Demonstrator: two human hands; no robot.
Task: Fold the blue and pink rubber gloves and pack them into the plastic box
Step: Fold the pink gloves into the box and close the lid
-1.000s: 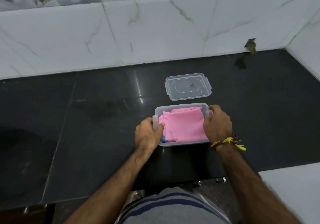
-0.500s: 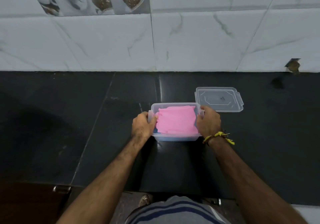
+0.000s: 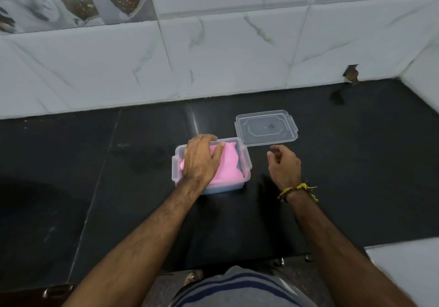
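A clear plastic box (image 3: 247, 164) sits on the black counter in the middle of the view. Folded pink gloves (image 3: 229, 166) fill its top; a strip of blue glove (image 3: 228, 188) shows through the front wall underneath. My left hand (image 3: 202, 159) lies flat, palm down, on the pink gloves, covering the box's left half. My right hand (image 3: 283, 164) hovers just right of the box, fingers loosely curled and holding nothing. The clear lid (image 3: 266, 127) lies flat on the counter behind the box's right corner, just beyond my right hand.
The black counter (image 3: 118, 188) runs to a white marble-tiled wall (image 3: 213, 57) at the back. A white surface (image 3: 408, 271) stands at the lower right. The counter's front edge is near my body.
Both hands have let go of the box's sides. My left hand has moved onto the pink gloves, and my right hand has moved off to the right.
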